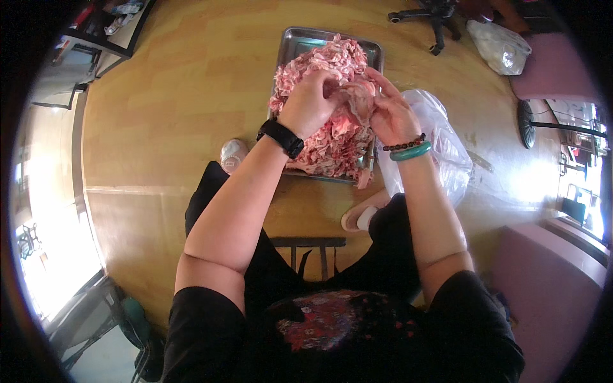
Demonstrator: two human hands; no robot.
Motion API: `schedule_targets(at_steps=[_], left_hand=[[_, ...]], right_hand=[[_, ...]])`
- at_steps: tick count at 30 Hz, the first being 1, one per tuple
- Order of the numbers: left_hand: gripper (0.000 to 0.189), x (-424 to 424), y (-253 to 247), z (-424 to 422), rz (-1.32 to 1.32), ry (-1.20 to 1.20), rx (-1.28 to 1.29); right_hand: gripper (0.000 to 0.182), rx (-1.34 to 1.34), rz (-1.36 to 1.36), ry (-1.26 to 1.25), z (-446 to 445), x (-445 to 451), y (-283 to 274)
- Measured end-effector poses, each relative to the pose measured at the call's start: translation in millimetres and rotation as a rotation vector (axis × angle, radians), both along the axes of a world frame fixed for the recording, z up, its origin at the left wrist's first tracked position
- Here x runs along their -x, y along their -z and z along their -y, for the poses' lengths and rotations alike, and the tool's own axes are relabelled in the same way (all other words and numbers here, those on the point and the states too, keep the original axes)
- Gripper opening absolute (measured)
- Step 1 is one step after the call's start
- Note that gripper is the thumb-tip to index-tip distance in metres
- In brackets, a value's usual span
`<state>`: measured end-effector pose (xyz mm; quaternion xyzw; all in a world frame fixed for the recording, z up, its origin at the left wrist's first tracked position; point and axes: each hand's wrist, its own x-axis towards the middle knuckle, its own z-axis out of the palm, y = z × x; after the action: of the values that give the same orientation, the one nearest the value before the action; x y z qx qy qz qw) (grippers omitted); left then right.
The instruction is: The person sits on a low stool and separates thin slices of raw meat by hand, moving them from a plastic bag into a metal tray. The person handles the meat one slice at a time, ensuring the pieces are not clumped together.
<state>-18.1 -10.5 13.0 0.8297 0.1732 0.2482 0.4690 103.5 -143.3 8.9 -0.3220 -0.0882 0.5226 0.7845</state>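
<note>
A metal tray on the floor holds a heap of raw pink meat pieces, thin and folded; the exact cut cannot be told. Over the heap, my left hand pinches one side of a pale, limp meat piece. My right hand has its fingers on the other side of that same piece, with the palm turned towards it. Part of the piece hangs down between both hands. A few scraps lap over the tray's near right corner.
A clear plastic bag lies against the tray's right side, by my right foot. My left foot is left of the tray. Farther off are a wheeled chair base, another filled bag and a dark shelf.
</note>
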Motion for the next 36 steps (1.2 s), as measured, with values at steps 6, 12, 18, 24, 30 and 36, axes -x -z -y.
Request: schedule_targets(at_steps=[6,12,18,24,30,36], left_hand=[[0.058,-5.5,-14.9,6.4,-0.336,0.033,0.618],[0.042,-9.5,-2.7,14.2,0.043,0.037,0.799],[0.037,-11.5,3.5,15.2,0.086,0.059,0.727],[0.035,-6.9,8.8,12.1,-0.011,-0.022,0.584],[0.031,-8.5,-0.3,9.5,0.072,-0.051,0.456],[0.029,-9.2,6.0,9.1,0.121,0.026,0.545]], right_hand=[[0.054,0.007,0.397,0.105,-4.1,8.7,-1.1],[0.054,0.201,0.923,0.23,-7.4,25.6,-28.1],[0.044,0.411,0.964,0.242,6.5,-0.1,27.6],[0.023,0.358,0.066,-0.048,5.1,1.9,8.6],[0.026,0.086,0.003,0.16,4.2,2.9,-8.3],[0.036,0.021,-0.059,0.106,4.5,-11.0,5.0]])
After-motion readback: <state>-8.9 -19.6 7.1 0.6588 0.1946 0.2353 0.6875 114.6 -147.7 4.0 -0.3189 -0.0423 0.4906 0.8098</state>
